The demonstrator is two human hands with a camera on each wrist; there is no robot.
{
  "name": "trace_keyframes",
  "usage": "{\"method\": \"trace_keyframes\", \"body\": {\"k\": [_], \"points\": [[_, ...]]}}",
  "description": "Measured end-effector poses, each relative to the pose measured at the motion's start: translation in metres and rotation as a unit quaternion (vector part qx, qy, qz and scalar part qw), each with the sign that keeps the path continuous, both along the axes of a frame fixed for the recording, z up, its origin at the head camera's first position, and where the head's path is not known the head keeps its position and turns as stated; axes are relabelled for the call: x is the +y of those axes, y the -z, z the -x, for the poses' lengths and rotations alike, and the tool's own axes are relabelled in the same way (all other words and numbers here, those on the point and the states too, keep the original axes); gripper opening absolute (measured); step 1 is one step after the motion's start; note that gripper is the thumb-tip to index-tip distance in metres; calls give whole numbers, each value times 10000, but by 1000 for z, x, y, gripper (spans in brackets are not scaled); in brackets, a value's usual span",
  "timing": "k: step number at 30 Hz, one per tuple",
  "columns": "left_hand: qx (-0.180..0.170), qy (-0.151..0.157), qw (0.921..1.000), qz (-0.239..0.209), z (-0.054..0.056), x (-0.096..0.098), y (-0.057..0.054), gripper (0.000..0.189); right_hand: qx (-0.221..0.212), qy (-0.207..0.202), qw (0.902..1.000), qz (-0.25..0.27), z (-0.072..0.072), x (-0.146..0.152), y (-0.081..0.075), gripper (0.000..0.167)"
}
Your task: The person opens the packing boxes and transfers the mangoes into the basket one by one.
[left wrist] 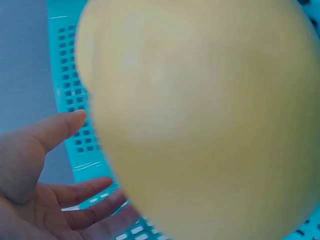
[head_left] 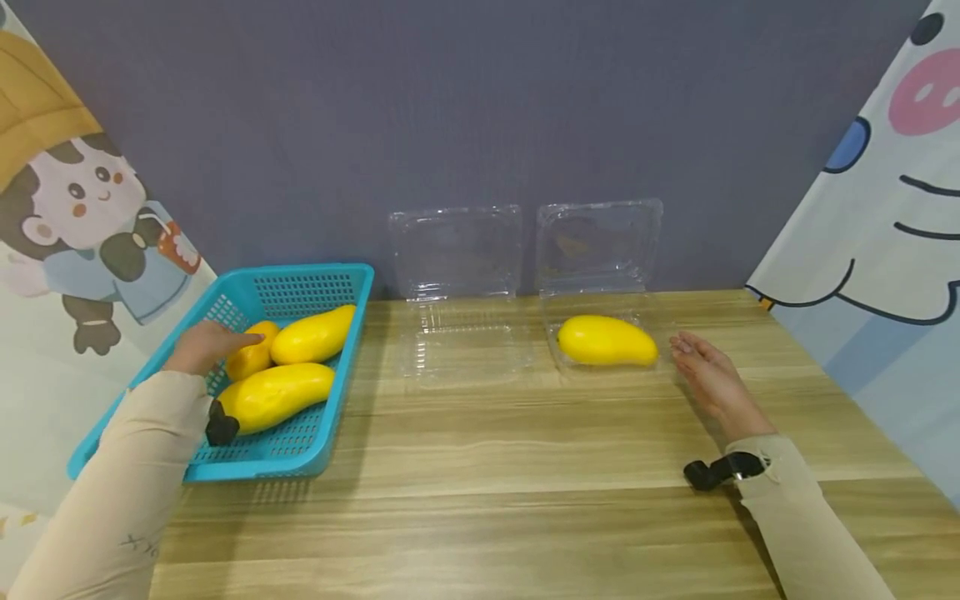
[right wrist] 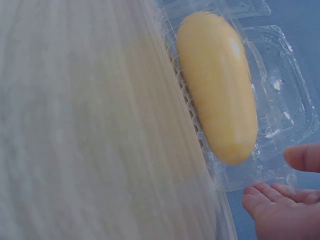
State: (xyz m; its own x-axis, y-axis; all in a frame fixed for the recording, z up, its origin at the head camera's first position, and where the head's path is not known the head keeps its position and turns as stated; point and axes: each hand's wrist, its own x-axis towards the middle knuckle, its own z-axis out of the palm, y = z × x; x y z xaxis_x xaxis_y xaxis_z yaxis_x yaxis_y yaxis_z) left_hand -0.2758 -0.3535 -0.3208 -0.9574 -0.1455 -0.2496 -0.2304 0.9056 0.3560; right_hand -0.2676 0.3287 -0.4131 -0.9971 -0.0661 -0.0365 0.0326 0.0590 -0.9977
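My left hand [head_left: 202,346] reaches into a blue plastic basket [head_left: 363,312], its thumb and fingers spread in the left wrist view. A finger overlaps the leftmost yellow mango [head_left: 249,363] in the head view. Two more mangoes lie beside it, one at the back right [head_left: 315,335] and a longer mango [head_left: 277,396] in front. One mango fills most of the left wrist view. A single mango [head_left: 606,340] lies in the right clear clamshell box [head_left: 558,354]. Just right of that box, my right hand [head_left: 712,379] holds nothing, fingers extended, thumb apart.
A second clear clamshell box [head_left: 472,354] stands with its lid raised, between the basket and the right box. Both lids lean up near the grey wall [head_left: 465,108]. Wooden tabletop [head_left: 487,483] stretches in front. Cartoon-printed sheets [head_left: 900,250] flank both sides.
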Motion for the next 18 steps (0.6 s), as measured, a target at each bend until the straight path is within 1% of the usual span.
{"method": "trace_keyframes", "body": {"k": [3,5,6,8,10,12,15,17,18], "points": [[89,53,9996,-278,-2,1,-5,76,-15,-32,10000,-51,-1,0,0,68],[176,96,9988,-439,-2,3,-9,74,-20,-61,10000,-64,-1,0,0,68],[219,106,9985,-487,-2,5,-11,70,-15,-69,10000,-36,-1,1,1,68],[382,138,9982,-432,-1,10,-15,62,-16,-84,10000,12,-1,2,1,68],[516,182,9977,-389,0,16,-21,65,-21,-75,10000,45,-1,2,1,68],[560,184,9975,-398,0,24,-29,73,-5,-65,9999,108,-1,2,1,69],[531,251,9972,-470,0,38,-42,97,5,-56,9999,91,0,2,1,69],[465,271,9967,-604,1,47,-50,102,17,-61,9999,91,0,1,0,69],[461,295,9967,-598,1,53,-53,102,15,-65,9999,76,0,0,-1,68]]}}
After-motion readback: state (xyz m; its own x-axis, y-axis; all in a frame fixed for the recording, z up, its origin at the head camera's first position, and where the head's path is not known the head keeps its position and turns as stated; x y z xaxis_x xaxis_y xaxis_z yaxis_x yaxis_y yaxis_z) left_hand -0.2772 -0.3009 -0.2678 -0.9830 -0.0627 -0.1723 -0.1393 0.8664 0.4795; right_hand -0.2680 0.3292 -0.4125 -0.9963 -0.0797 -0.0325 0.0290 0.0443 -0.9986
